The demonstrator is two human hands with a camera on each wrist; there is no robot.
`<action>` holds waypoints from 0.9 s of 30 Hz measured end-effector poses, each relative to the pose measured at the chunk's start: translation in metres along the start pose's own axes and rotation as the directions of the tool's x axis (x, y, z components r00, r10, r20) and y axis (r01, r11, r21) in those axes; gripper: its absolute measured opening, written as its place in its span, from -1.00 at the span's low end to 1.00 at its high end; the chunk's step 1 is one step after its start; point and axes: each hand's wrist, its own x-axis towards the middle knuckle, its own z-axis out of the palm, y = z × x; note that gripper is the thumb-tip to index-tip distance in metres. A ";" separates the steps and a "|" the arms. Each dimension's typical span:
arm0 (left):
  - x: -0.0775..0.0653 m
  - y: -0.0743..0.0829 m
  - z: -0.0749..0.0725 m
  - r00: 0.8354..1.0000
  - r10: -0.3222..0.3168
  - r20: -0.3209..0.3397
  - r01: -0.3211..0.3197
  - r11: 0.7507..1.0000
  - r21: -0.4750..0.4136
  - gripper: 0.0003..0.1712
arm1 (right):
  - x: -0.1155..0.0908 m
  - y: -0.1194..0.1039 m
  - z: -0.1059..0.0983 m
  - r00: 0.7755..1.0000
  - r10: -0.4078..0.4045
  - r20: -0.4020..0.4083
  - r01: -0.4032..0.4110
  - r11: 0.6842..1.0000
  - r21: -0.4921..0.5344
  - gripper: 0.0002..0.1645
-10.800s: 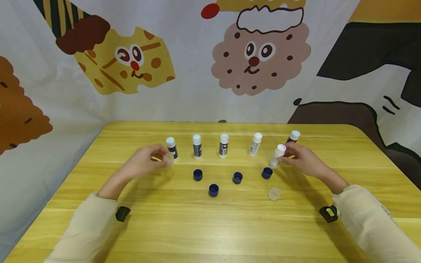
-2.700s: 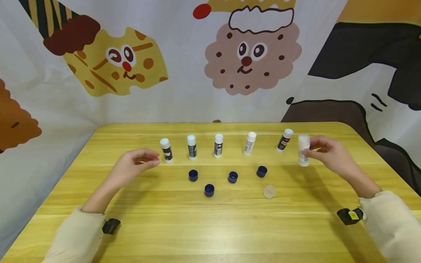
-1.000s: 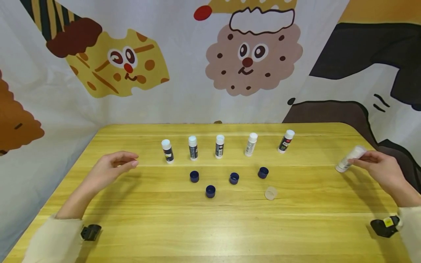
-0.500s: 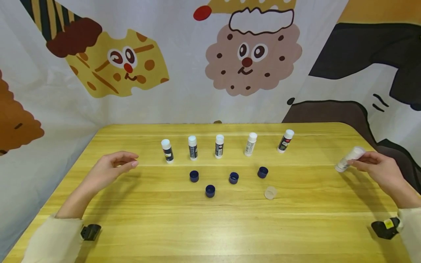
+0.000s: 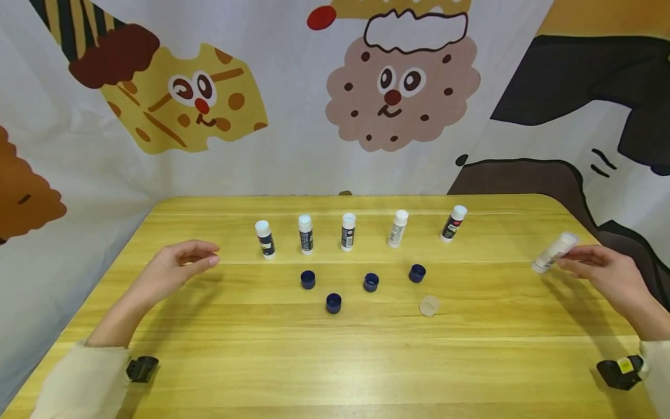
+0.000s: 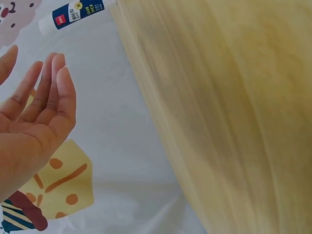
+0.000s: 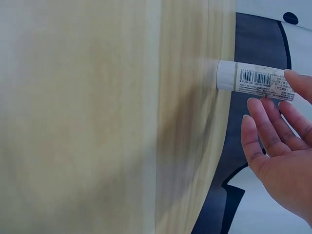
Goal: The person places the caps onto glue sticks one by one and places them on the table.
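Note:
At the table's right side my right hand [image 5: 612, 273] pinches a white glue stick [image 5: 552, 254] between thumb and fingers. The stick leans to the right, with a translucent cap on top; in the right wrist view its barcode label [image 7: 258, 80] shows, and its white base is right at the tabletop. My left hand [image 5: 170, 270] hovers over the left side with relaxed fingers and holds nothing. The nearest thing to it is a dark-labelled glue stick [image 5: 266, 240], standing with its white top bare; the left wrist view shows that stick's blue label [image 6: 80, 12].
More glue sticks without caps stand in a row along the back, including a white-labelled one [image 5: 397, 230] and a black-and-red one [image 5: 452, 225]. In front lie several dark blue caps [image 5: 333, 304] and one translucent cap [image 5: 429, 306]. A printed cloth [image 5: 298, 157] hangs behind the wooden table [image 5: 335, 366].
Earlier my left hand held a translucent cap, and the right hand's glue stick was uncapped. Since then both hands moved outward, the right carrying the now capped stick. The last half second shows almost no movement.

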 end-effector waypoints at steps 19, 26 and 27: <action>0.006 0.011 0.007 0.999 0.036 0.017 -0.036 0.999 -0.011 -0.54 | -0.013 -0.024 0.001 0.989 -0.123 0.087 0.113 0.988 0.107 -0.55; 0.017 0.024 0.022 0.996 0.074 0.046 -0.072 0.996 -0.058 -0.57 | -0.008 -0.051 0.006 0.967 -0.186 0.172 0.160 0.975 0.152 -0.55; 0.019 0.026 0.025 0.995 0.085 0.052 -0.082 0.994 -0.066 -0.58 | -0.006 -0.055 0.008 0.963 -0.201 0.179 0.171 0.971 0.168 -0.57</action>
